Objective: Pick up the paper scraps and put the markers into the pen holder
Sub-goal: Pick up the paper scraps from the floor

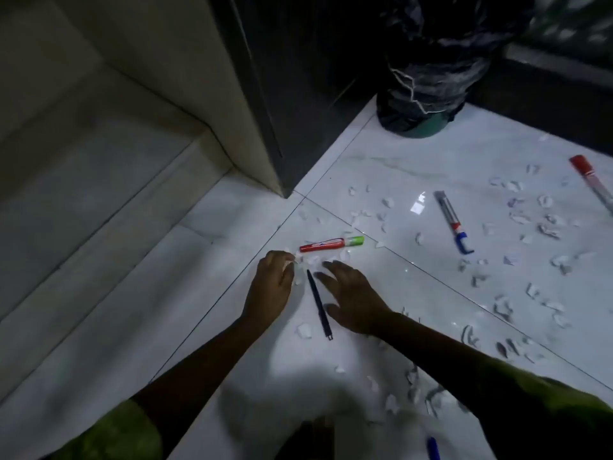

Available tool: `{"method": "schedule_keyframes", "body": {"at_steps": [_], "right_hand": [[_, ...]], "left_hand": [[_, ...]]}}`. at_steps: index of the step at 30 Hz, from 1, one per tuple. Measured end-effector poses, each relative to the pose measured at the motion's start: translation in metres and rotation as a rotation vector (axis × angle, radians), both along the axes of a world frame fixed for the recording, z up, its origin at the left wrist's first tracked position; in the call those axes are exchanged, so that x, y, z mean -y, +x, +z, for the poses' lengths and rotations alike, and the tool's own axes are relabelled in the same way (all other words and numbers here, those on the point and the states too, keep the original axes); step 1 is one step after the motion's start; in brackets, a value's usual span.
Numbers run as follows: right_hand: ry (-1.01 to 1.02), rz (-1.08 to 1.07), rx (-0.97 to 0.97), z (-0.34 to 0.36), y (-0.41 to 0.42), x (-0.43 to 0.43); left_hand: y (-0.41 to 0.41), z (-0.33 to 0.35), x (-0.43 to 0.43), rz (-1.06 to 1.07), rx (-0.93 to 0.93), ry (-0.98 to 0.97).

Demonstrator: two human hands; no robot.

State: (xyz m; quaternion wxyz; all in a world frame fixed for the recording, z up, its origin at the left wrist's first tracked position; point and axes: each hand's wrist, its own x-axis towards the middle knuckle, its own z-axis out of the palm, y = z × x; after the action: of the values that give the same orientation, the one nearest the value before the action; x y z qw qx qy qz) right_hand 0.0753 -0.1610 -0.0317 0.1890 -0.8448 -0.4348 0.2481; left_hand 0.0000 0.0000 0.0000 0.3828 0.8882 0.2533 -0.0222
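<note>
White paper scraps (517, 207) lie scattered over the glossy white tile floor (414, 167). A red marker with a green cap (331, 244) lies just beyond my hands. Between my hands lies a dark pen (319, 304). My left hand (272, 284) pinches small scraps at its fingertips. My right hand (351, 298) hovers flat over the floor with spread fingers, holding nothing. A grey marker with a blue cap (453, 221) lies to the right, and a red-capped marker (592, 182) lies at the right edge. A blue pen tip (433, 449) shows at the bottom.
A bin lined with a dark bag (428, 78) stands at the back. A dark cabinet corner (265, 127) and a pale wall panel (99, 111) close off the left. More scraps (411, 383) lie near my right forearm. No pen holder is in view.
</note>
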Motion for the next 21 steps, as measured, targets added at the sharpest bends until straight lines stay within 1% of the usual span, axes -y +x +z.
{"method": "schedule_keyframes", "body": {"at_steps": [1,2,3,5,7,8,11,12,14,15,16,18,21], "right_hand": [[0.006,0.044,0.094,-0.011,-0.004,-0.005],[-0.004,0.047,0.123,-0.012,-0.006,-0.008],[-0.001,0.059,0.211,-0.023,-0.006,-0.009],[0.018,0.012,0.282,-0.024,0.001,0.003],[0.049,-0.013,0.333,-0.031,0.010,0.022],[0.027,-0.023,0.331,-0.029,0.014,0.029],[-0.030,0.073,0.398,-0.041,0.010,0.033],[-0.062,0.072,0.400,-0.042,0.011,0.034],[-0.058,-0.002,0.422,-0.042,0.015,0.037],[-0.039,-0.079,0.429,-0.044,0.021,0.042],[-0.057,-0.169,0.394,-0.040,0.028,0.046],[-0.065,-0.306,0.389,-0.039,0.049,0.050],[-0.019,-0.412,0.370,-0.041,0.081,0.042]], "left_hand": [[0.001,-0.004,-0.004,0.005,0.008,0.024],[0.003,-0.004,-0.005,-0.002,0.019,0.053],[0.004,-0.007,-0.006,-0.010,0.031,0.077],[0.008,-0.008,-0.004,-0.047,0.034,0.116],[0.010,-0.011,0.002,-0.117,0.058,0.150],[0.014,-0.011,0.005,-0.155,0.079,0.158],[0.034,-0.017,0.010,-0.258,0.109,0.207],[0.047,-0.019,0.012,-0.282,0.106,0.225],[0.064,-0.020,0.011,-0.303,0.093,0.253],[0.072,-0.021,0.011,-0.306,0.087,0.261],[0.080,-0.022,0.011,-0.313,0.086,0.264],[0.095,-0.025,0.013,-0.351,0.070,0.276],[0.117,-0.029,0.015,-0.400,0.058,0.297]]}}
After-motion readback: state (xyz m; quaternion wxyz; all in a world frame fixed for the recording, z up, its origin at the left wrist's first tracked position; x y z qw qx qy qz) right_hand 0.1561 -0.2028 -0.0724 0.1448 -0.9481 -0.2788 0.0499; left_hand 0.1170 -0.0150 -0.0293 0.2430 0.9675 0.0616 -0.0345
